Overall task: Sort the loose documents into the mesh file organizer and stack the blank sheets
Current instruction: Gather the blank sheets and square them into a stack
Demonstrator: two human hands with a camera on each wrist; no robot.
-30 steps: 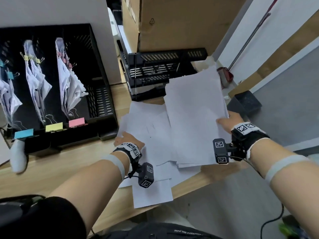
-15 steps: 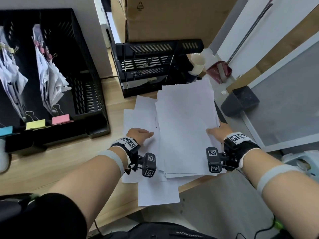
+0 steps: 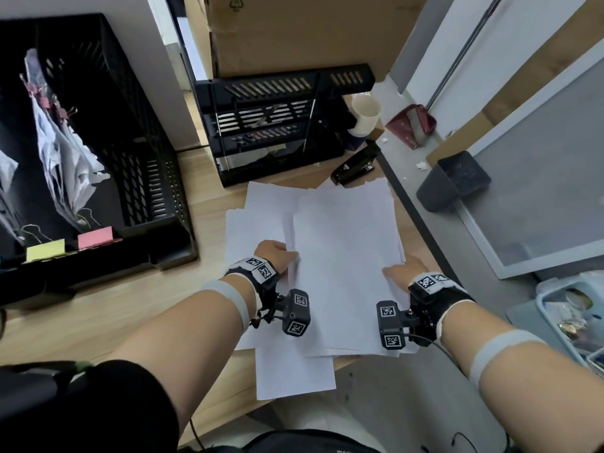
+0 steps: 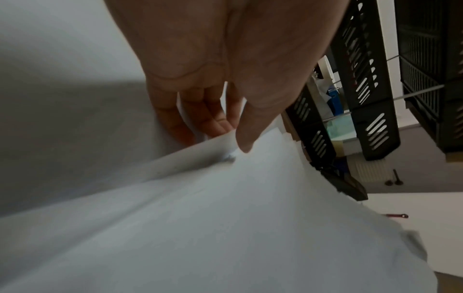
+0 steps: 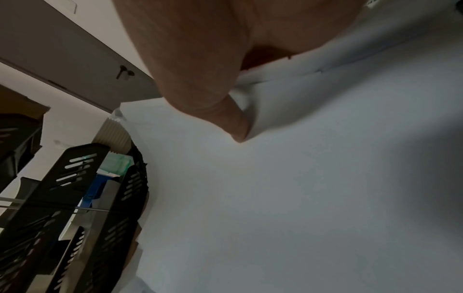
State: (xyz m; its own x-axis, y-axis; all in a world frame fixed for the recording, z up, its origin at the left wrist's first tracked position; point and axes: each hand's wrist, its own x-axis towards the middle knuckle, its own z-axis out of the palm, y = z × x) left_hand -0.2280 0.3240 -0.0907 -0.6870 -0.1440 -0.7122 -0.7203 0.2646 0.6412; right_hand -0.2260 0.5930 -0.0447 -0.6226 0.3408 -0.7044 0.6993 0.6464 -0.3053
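The head camera looks steeply down from above the desk at the paper stack (image 3: 346,256). Each wrist camera sits close under its palm, facing forward along the sheets; both share the slotted black tray (image 4: 360,83) beyond the grip.

this is an office, at a light wooden desk (image 3: 98,308). a black mesh file organizer (image 3: 130,152) at the far left holds clipped papers behind coloured labels. a black stacked letter tray (image 3: 281,125) stands at the far middle, with a black stapler (image 3: 356,166) and paper cups (image 3: 364,116) to its right. white sheets (image 3: 343,256) are spread over the near desk. a big cardboard box (image 3: 304,31) stands behind.
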